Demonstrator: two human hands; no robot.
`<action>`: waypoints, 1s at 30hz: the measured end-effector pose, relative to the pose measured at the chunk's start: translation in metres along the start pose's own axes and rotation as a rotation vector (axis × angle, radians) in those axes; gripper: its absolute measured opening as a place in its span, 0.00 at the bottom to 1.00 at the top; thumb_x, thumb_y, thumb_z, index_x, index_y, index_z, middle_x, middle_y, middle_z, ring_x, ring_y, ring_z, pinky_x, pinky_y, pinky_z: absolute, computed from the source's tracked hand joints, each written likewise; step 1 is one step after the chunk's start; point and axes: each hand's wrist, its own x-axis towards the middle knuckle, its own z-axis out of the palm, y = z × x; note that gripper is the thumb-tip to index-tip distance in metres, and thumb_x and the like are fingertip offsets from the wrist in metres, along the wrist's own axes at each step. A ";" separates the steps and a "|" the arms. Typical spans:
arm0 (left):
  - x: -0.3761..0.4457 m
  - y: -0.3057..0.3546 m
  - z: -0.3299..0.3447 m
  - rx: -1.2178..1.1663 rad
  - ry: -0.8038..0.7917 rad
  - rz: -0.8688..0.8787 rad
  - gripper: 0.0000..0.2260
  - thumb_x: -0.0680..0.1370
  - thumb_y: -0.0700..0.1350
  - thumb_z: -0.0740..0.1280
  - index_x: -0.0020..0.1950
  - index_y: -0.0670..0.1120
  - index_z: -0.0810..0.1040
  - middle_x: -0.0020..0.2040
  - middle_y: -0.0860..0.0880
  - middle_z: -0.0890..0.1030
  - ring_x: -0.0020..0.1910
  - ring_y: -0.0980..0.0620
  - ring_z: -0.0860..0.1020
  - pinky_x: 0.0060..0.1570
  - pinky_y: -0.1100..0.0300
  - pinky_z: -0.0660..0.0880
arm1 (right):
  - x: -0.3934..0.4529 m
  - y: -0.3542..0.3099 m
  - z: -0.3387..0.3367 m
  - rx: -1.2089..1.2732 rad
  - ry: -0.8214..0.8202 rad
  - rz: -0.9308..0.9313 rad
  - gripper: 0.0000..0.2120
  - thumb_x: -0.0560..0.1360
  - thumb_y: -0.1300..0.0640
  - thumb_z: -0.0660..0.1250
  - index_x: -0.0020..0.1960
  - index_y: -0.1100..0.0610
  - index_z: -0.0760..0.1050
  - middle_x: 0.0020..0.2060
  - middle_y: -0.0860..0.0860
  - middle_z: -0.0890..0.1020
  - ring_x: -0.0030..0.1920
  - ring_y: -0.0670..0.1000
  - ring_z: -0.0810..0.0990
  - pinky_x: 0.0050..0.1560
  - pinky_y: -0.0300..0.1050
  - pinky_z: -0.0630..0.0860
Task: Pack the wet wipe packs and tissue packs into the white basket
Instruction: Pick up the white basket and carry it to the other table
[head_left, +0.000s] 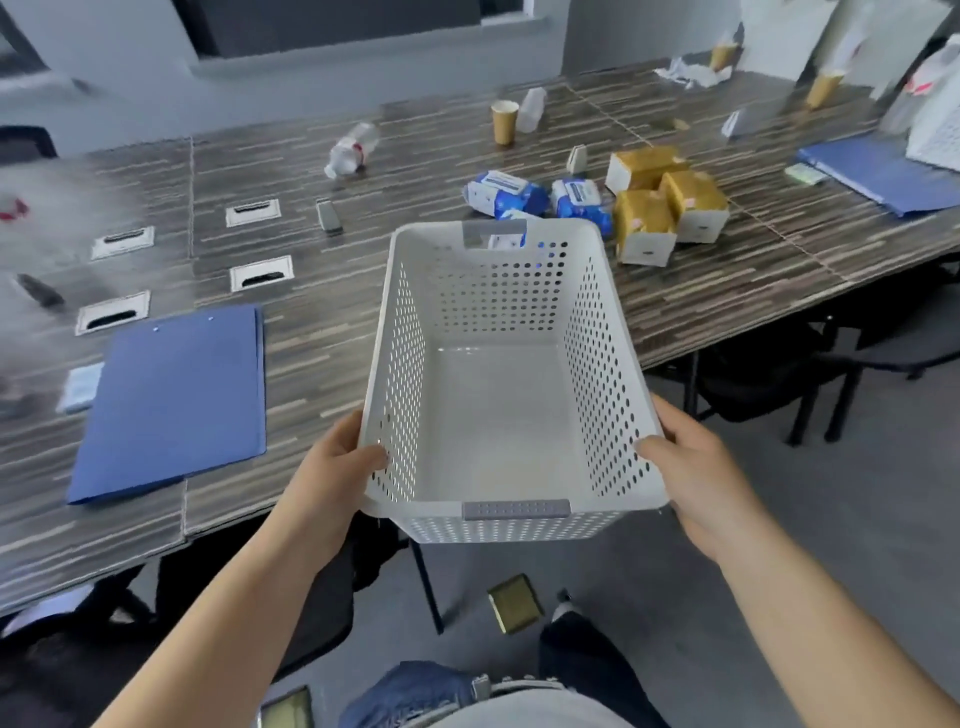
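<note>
I hold the white perforated basket (400, 364) in the air over the table's near edge; nothing lies inside it. My left hand (332, 462) grips its near left corner and my right hand (691, 467) grips its near right corner, thumbs over the rim. Beyond the basket's far end lie blue and white wet wipe packs (506, 193), a second one (579, 200) beside the first and another partly hidden behind the basket's handle. To their right stand three gold and white tissue packs (667, 202) close together.
The striped wooden table (322, 332) carries a blue folder (171, 400) at left, another blue folder (878, 171) at far right, a plastic bottle (353, 148), paper cups (505, 120) and cable ports. Black chairs stand under the table. A gold pack (516, 603) lies on the floor.
</note>
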 end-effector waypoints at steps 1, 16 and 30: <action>0.002 0.003 0.009 -0.019 0.032 -0.001 0.24 0.74 0.27 0.54 0.52 0.54 0.79 0.50 0.46 0.85 0.53 0.39 0.81 0.56 0.45 0.75 | 0.017 -0.005 -0.006 -0.017 -0.028 0.002 0.30 0.76 0.70 0.56 0.49 0.32 0.76 0.49 0.38 0.84 0.54 0.47 0.81 0.60 0.51 0.76; 0.029 0.028 0.050 -0.163 0.324 -0.023 0.27 0.76 0.27 0.55 0.52 0.60 0.79 0.46 0.53 0.86 0.46 0.50 0.83 0.45 0.55 0.77 | 0.147 -0.046 -0.008 -0.109 -0.398 0.003 0.28 0.76 0.69 0.56 0.51 0.33 0.75 0.51 0.39 0.83 0.55 0.47 0.80 0.61 0.51 0.75; 0.145 0.067 -0.025 -0.143 0.384 -0.052 0.26 0.75 0.28 0.55 0.57 0.56 0.79 0.46 0.49 0.86 0.43 0.44 0.81 0.43 0.52 0.75 | 0.246 -0.082 0.082 -0.099 -0.383 0.035 0.25 0.75 0.70 0.56 0.53 0.41 0.78 0.52 0.42 0.84 0.53 0.45 0.82 0.59 0.50 0.76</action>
